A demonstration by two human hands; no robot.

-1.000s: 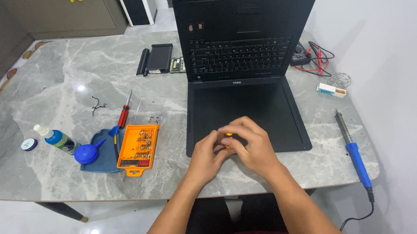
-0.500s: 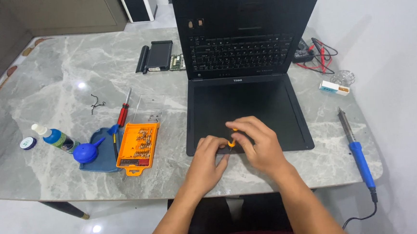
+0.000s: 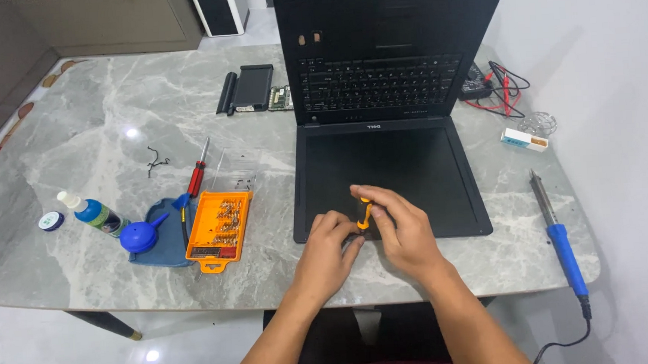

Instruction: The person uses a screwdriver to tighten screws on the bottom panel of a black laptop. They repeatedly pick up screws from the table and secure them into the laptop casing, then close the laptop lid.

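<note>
Orange and black, a small screwdriver (image 3: 363,214) stood near the front edge of the black laptop (image 3: 387,172), close to the middle of that edge. The right hand (image 3: 402,226) had its fingers (image 3: 376,199) clamped round the screwdriver's handle from above and from the right, while the left hand (image 3: 328,251) lay just beside it on the left, its fingertips (image 3: 352,242) bent in toward the lower end of the tool, near the tip; whether they pressed on it could not be told. The screwdriver's long axis ran nearly upright, leaning slightly, with the handle up and the tip down on the laptop's dark panel.

The laptop lay opened out flat on a grey marbled desk (image 3: 96,128). To the left lay an orange tray of bits (image 3: 220,228), a red-handled screwdriver (image 3: 199,169), a blue blower (image 3: 143,234) and a small bottle (image 3: 90,212). To the right lay a blue-handled soldering iron (image 3: 559,233), well apart from the hands. A white wall stood at the right and a pale floor showed below.
</note>
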